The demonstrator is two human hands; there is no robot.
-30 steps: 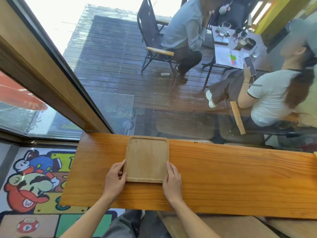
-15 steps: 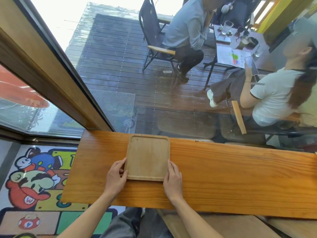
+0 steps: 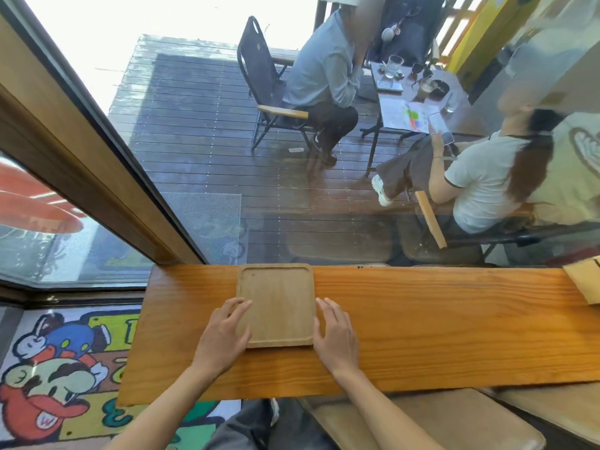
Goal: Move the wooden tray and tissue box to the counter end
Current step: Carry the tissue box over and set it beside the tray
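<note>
The square wooden tray (image 3: pixel 279 303) lies flat on the orange wooden counter (image 3: pixel 422 326), near its left end and against the window side. My left hand (image 3: pixel 224 336) sits at the tray's left edge with fingers spread, the fingertips lying over the rim. My right hand (image 3: pixel 336 336) is just off the tray's right edge, fingers apart and flat toward the counter. Neither hand is closed around the tray. A pale wooden box (image 3: pixel 584 282), possibly the tissue box, shows at the counter's far right and is cut off by the frame edge.
A glass window (image 3: pixel 292 190) rises right behind the counter; people sit at a table on the deck outside. A padded stool seat (image 3: pixel 422 423) is below the counter's front edge. A cartoon rug (image 3: pixel 55 384) covers the floor beyond the counter's left end.
Both hands have let go of the tray's sides and their fingers have spread. The tray lies in the same spot on the counter.
</note>
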